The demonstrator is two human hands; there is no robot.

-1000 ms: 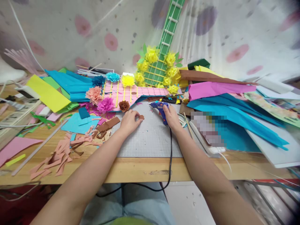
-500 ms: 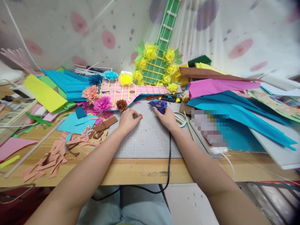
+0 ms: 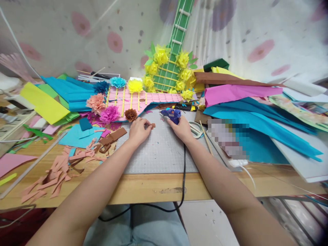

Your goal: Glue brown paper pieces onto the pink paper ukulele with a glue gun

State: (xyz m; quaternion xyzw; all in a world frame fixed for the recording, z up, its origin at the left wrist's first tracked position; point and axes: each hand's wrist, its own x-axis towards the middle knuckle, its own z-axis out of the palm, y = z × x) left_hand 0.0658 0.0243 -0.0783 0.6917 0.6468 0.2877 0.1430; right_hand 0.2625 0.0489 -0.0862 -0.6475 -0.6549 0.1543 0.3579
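Observation:
My left hand (image 3: 139,131) pinches a small brown paper piece (image 3: 153,125) over the grey cutting mat (image 3: 159,157). In my right hand (image 3: 182,129) is a blue hot glue gun (image 3: 172,115), its nozzle pointing left and its black cord (image 3: 184,171) running down over the table edge. Just behind my left hand, a brown paper flower (image 3: 130,115) sits on the pink guitar-shaped board (image 3: 153,98), which also bears yellow, blue, peach and magenta paper flowers. The glue gun's nozzle is apart from the brown piece.
Peach paper scraps (image 3: 55,174) and brown strips (image 3: 112,136) lie on the left. A green guitar-shaped piece (image 3: 166,77) with yellow flowers stands behind. Folded blue paper (image 3: 256,114), white-handled scissors (image 3: 196,130), a wooden stick (image 3: 205,138) and a power strip (image 3: 234,163) are on the right.
The whole view has shifted slightly, so things appear a little further left. Both hands keep their holds, and the brown piece shows a bit more beyond my left fingertips.

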